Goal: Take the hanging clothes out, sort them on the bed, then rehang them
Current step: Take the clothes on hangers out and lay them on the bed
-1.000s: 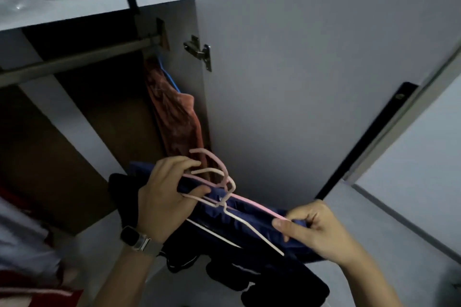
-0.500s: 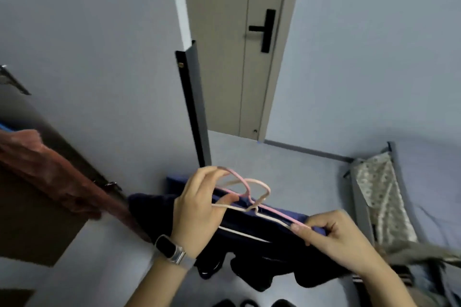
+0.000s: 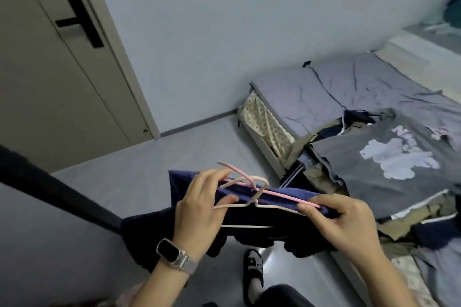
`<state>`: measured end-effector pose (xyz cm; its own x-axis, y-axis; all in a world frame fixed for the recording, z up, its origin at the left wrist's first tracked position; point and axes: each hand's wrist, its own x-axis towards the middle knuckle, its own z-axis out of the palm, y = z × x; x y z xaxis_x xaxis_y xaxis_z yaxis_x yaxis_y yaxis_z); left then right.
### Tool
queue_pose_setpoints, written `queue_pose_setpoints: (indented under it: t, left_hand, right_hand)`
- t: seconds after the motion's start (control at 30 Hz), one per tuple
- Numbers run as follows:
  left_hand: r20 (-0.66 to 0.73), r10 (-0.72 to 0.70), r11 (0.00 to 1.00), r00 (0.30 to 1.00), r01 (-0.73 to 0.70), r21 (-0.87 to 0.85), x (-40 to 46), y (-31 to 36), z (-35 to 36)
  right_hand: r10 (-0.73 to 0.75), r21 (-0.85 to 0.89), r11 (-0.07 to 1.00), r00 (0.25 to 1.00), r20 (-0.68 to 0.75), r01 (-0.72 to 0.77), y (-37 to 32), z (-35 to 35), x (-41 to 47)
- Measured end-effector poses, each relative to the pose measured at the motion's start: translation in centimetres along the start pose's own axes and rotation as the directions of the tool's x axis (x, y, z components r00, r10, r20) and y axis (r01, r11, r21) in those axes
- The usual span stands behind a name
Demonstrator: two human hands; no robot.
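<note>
I carry dark navy clothes [image 3: 269,227] draped on two thin hangers, one pink [image 3: 239,174] and one cream [image 3: 252,203], held flat in front of me. My left hand [image 3: 199,209], with a watch on the wrist, grips the hangers at their hook end together with the fabric. My right hand [image 3: 341,222] pinches the other end of the hangers and the cloth. To the right is the bed [image 3: 311,92] with a grey-blue sheet. On it lie a grey printed T-shirt [image 3: 389,157] and other dark and olive garments [image 3: 321,177].
A beige door [image 3: 50,70] with a black handle [image 3: 79,20] is at the left. The wardrobe door's dark edge [image 3: 57,189] runs across the lower left. Grey floor [image 3: 174,147] lies between me and the bed. My foot in a sandal [image 3: 253,271] shows below.
My view has swung right from the wardrobe past the door to the bed. Both hands keep their hold on the hangers and navy clothes, carried along with the turn.
</note>
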<state>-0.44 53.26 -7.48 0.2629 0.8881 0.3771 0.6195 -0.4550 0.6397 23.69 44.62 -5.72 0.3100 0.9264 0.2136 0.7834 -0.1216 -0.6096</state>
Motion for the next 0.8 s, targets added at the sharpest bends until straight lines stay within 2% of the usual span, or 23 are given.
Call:
queue_pose_setpoints:
  t: [0.2,0.33,0.57,0.8]
  left_hand:
    - [0.091,0.184,0.981,0.979,-0.177,-0.081,0.9,3.9,4.1]
    - [0.150,0.215,0.976,0.965,-0.206,-0.073,2.3,6.0,7.1]
    - [0.202,0.272,0.962,0.941,-0.271,-0.032,6.4,11.4,13.2]
    - [0.240,0.221,0.975,0.945,-0.213,-0.058,10.4,16.1,18.8]
  right_hand:
    - [0.180,0.001,0.984,0.980,-0.085,-0.180,3.3,-3.8,-4.4]
    - [0.218,0.028,0.976,0.972,-0.086,-0.217,6.2,-6.3,-4.6]
    - [0.172,0.006,0.985,0.985,0.013,-0.172,13.1,-10.5,-0.5]
    - [0.114,-0.028,0.993,0.993,0.024,-0.114,19.0,-13.9,4.3]
